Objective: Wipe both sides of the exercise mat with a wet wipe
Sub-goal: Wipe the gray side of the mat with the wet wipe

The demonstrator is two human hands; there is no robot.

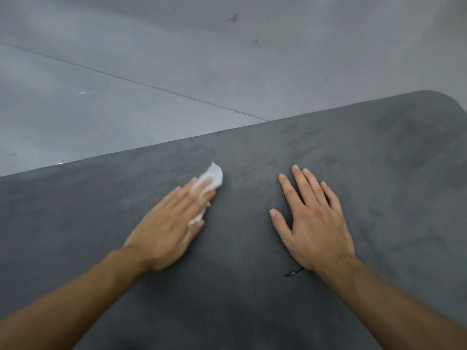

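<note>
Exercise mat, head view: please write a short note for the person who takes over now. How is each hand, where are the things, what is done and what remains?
Left hand: flat, straight fingers press the wet wipe onto the mat, near its far edge.
Right hand: flat on the mat, fingers spread, holding nothing.
The mat lies unrolled on the grey floor; its rounded corner is at the far right.
Done: wiping of the upper side is under way; how much is covered cannot be told.
Left: finish this side, then turn the mat over and wipe the other side.
</note>
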